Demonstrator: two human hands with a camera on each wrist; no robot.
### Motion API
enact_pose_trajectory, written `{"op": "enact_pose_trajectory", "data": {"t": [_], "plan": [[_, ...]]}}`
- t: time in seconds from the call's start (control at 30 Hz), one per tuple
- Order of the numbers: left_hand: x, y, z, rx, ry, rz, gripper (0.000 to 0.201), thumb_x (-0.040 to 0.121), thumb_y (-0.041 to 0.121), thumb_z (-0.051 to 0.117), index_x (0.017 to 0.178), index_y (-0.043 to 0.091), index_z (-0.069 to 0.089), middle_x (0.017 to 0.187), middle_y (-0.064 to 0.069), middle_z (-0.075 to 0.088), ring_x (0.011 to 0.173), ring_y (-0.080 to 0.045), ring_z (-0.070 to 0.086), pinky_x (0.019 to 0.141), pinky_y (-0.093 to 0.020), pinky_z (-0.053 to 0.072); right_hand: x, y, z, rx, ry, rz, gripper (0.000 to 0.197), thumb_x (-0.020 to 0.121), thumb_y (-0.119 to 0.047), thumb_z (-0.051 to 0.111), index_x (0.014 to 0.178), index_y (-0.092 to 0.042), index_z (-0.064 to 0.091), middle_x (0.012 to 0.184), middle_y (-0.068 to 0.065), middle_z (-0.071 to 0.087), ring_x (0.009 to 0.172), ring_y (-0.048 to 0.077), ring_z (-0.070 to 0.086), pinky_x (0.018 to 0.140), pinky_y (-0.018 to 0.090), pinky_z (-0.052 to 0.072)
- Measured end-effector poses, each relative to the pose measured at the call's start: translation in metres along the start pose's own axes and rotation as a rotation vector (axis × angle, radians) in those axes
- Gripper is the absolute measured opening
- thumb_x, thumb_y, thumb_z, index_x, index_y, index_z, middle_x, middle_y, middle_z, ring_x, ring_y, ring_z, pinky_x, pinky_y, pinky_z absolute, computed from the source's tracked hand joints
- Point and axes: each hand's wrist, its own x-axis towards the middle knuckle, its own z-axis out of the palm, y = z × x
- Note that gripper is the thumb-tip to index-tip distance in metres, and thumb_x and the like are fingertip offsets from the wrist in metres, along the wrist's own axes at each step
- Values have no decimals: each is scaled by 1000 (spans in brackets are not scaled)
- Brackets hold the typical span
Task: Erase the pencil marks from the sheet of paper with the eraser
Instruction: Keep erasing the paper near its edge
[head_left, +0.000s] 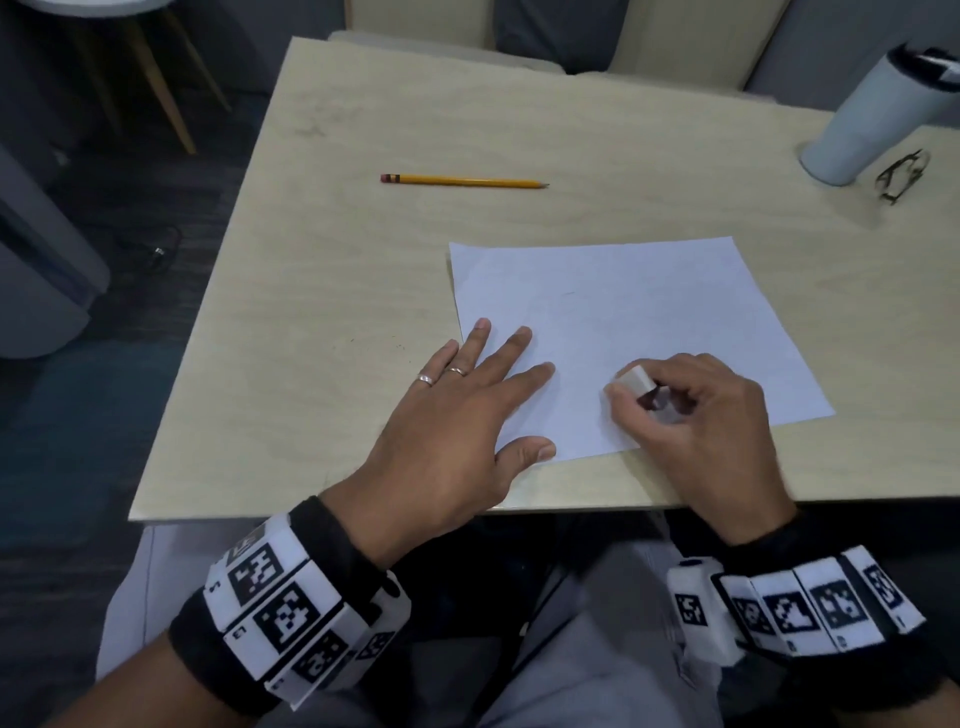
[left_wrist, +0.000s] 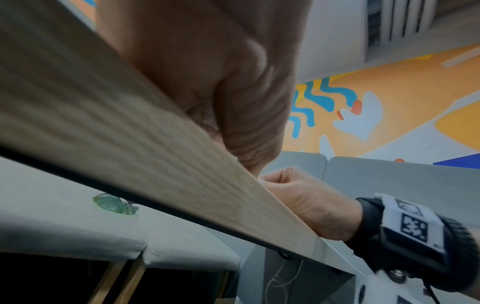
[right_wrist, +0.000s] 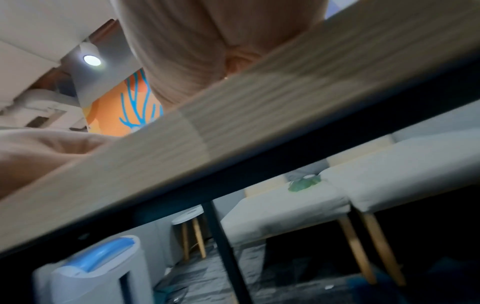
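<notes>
On the near part of the sheet of paper, the white eraser sits pinched in the right hand's grip; the left hand lies flat (fingers spread) on the sheet's left edge. A pencil lies farther back on the worktop.

A blurred pale wooden tabletop edge runs as a broad band from ten o'clock down to five o'clock, with the left hand pressed onto it from twelve o'clock, its palm filling the upper centre. Past the tabletop edge, toward four o'clock, the right hand sits with its fingers curled inward in a grip, though what they hold cannot be made out; its wrist wears a black band with a black-and-white marker block. Grey cushioned benches lie at seven o'clock, and an orange, blue and yellow wall mural fills two to three o'clock.
</notes>
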Motion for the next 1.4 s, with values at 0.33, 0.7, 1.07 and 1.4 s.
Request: {"op": "enact_pose_trajectory", "data": {"t": [0.33, 0.7, 1.07, 1.4], "plan": [[0, 0, 1, 12, -7, 1, 68, 104, 63, 45, 165, 41, 24, 174, 18, -6, 159, -7, -20, 126, -25, -16, -1, 1, 2, -14, 13, -6, 16, 89, -16, 83, 76, -18, 74, 67, -4, 60, 76, 21, 54, 69, 39, 46], [1, 9, -11, 83, -112, -51, 67, 106, 62, 41, 166, 42, 18, 173, 18, -12, 158, -10, -24, 126, -28, -18, 14, 26, -14, 356, 92, 205, 6, 101, -24, 75, 95, -23, 77, 87, 8, 73, 73, 14, 57, 69, 29, 48], [17, 117, 50, 199, -174, 116, 78, 107, 68, 12, 169, 23, -3, 175, 7, -14, 157, -18, -30, 129, -47, -11, 19, 51, -8, 224, 139, 212, 9, 107, -30, 63, 104, -24, 68, 92, -11, 73, 81, 11, 67, 74, 32, 51], [6, 78, 22, 325, -110, -305, 100, 95, 82, -3, 164, 12, -21, 169, -7, -33, 155, -28, -34, 126, -52, -19, 22, 51, -1, 73, 152, 144, 12, 107, -27, 62, 96, -21, 64, 85, -12, 66, 81, 21, 62, 71, 35, 41]]}}
